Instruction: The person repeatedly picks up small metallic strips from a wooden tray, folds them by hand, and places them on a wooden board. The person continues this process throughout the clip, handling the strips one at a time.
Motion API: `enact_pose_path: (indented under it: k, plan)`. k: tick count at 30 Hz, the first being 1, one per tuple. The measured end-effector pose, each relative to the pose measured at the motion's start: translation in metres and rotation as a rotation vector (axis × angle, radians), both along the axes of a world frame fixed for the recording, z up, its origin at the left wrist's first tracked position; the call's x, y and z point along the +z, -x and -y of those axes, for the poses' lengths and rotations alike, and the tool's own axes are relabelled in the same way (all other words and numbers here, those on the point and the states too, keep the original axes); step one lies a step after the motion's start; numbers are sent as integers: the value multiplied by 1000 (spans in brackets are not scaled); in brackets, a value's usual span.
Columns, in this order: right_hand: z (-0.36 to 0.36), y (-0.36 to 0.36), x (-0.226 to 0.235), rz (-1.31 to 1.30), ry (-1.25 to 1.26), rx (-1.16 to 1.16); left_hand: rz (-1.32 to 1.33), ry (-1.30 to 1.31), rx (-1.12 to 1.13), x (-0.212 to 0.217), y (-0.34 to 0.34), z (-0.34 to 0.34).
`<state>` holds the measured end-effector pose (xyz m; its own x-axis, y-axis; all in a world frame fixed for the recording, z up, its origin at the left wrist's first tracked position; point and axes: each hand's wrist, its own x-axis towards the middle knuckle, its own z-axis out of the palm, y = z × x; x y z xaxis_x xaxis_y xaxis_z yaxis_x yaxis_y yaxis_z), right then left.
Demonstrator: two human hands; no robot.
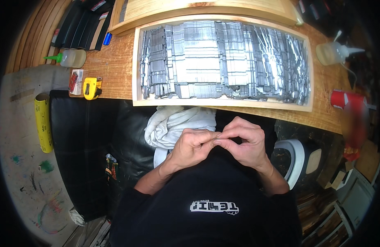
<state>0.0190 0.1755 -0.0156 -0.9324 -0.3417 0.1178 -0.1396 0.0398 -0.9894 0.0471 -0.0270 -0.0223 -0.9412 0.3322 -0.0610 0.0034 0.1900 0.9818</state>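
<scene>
My left hand [194, 146] and my right hand [246, 142] meet fingertip to fingertip in front of my chest. Both are closed in a pinch, thumbs against forefingers. Whatever lies between the fingertips, if anything, is too small to make out. Just beyond them, on the bench, sits a shallow wooden tray [136, 68] packed with rows of thin grey, shiny strips [200, 53]. Under the bench edge, close to my left hand, a crumpled white cloth [177, 123] is bunched up.
The wooden bench [116, 78] also carries a yellow tape measure [91, 88], a small box [76, 81], a green-tipped bottle [72, 58] and a white-nozzled bottle [332, 53]. A red can [346, 100] stands at right. A yellow tube [43, 123] lies left of a black leather seat [83, 136].
</scene>
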Motion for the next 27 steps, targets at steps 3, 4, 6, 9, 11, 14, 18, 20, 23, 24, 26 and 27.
enact_pose_path:
  k: [3,4,6,9,11,14,18,20,23,24,26,27]
  plan:
    - [-3,1,-1,-6,3,41,20,10,-10,3,2,0]
    - [-4,2,-1,-4,3,41,20,7,-9,3,2,-1]
    - [-6,2,0,1,4,39,20,1,-9,4,3,-2]
    - [-8,2,5,4,-40,38,33,0,-18,6,5,-3]
    - [-6,4,5,-69,-71,38,42,21,-15,6,5,-3]
    - [-6,5,8,-103,-87,35,51,31,-1,6,4,-4]
    - [-5,4,9,-116,-78,2,88,39,3,9,6,-5]
    - [-6,3,11,-103,-93,-17,60,15,13,7,6,-7]
    - [-17,4,26,-116,-177,-87,16,-1,37,9,8,-12]
    - [-22,6,35,-125,-216,-120,2,-4,44,11,8,-12]
    - [-53,15,83,-126,-331,-231,-36,9,77,19,12,-15]
    - [-72,21,105,-154,-424,-289,-44,-48,104,16,11,-15]
